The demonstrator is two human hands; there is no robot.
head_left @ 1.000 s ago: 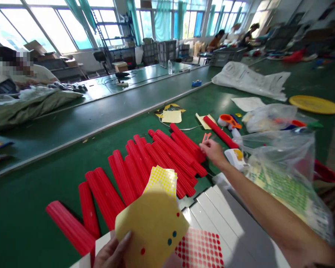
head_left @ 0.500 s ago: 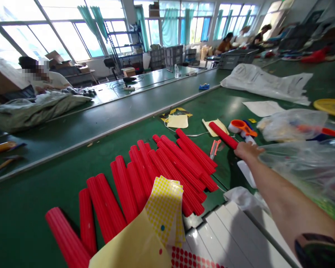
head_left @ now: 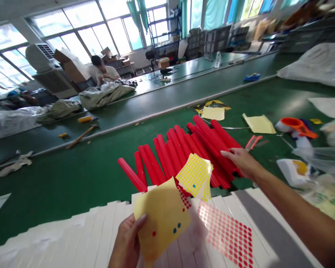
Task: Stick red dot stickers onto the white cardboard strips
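My left hand (head_left: pixel 128 238) pinches the edge of a yellow sticker sheet (head_left: pixel 163 212) that bears a few red and blue dots. At the right of a row of ribbed red tubes (head_left: pixel 156 160), my right hand (head_left: pixel 244 162) is closed on a red tube (head_left: pixel 212 139), its thumb on top and the other fingers partly hidden. Sheets of yellow dot stickers (head_left: pixel 194 173) overlap the near ends of the tubes. A sheet of red dot stickers (head_left: pixel 229 232) lies on white strips or boxes (head_left: pixel 86 230) along the front.
Orange-handled cutter (head_left: pixel 252 142) lies right of the tubes. Beyond it are a yellow paper piece (head_left: pixel 259 123), an orange tape dispenser (head_left: pixel 298 126) and clear plastic bags (head_left: pixel 324 160). A hammer (head_left: pixel 80 137) rests at left. Across the bench sits another person (head_left: pixel 104 72).
My right hand has come back left from beside the tape dispenser to the row of tubes. My left hand has come into view holding the yellow sheet. The view has swung left.
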